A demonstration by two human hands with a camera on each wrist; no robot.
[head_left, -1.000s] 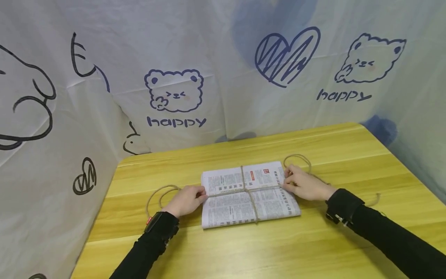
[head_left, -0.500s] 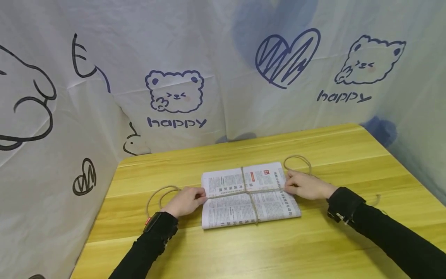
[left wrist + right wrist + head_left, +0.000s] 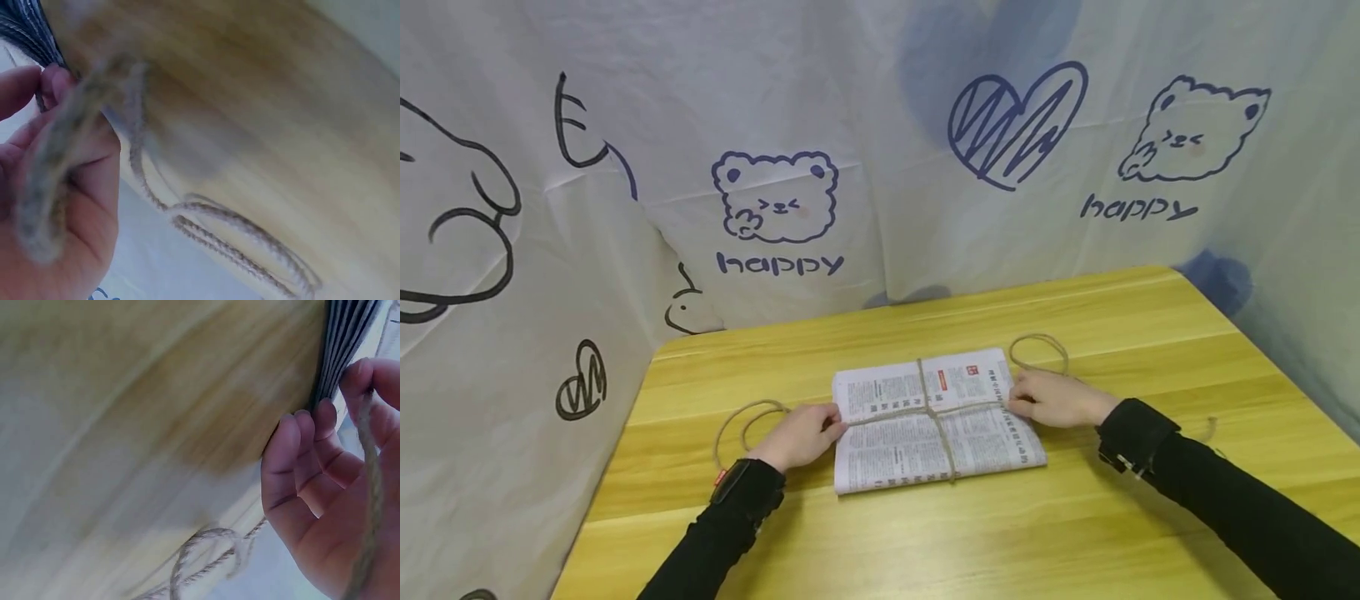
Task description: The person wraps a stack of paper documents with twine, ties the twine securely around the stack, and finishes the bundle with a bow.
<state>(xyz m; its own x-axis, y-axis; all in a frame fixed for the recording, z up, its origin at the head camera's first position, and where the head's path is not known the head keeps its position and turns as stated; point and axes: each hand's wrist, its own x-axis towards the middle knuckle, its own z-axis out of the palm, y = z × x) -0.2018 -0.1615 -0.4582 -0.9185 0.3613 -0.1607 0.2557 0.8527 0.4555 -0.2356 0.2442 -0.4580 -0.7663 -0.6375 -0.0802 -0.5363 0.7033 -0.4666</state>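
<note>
A folded stack of newspaper point(image 3: 891, 454) lies on the table, with twine point(image 3: 929, 412) crossing over its middle in both directions. At the stack's left edge my left hand point(image 3: 801, 433) pinches the twine between thumb and fingers. My right hand point(image 3: 1063, 399) pinches it at the right edge. In the right wrist view, the twine point(image 3: 370, 481) runs from between thumb and index finger down over the palm, and the paper's layered edges point(image 3: 350, 344) show beside the fingertips. A blurred length of twine point(image 3: 50, 169) hangs before the palm in the left wrist view.
A loose loop of twine point(image 3: 724, 425) lies left of the stack, and another loop point(image 3: 1040, 337) lies behind the right hand. One twine end point(image 3: 1211, 427) shows past the right sleeve. Printed cloth point(image 3: 887, 208) hangs behind the wooden table point(image 3: 880, 542).
The right hand's knuckles have dropped slightly toward me at the stack's right edge. My left hand and the newspaper stay almost where they were.
</note>
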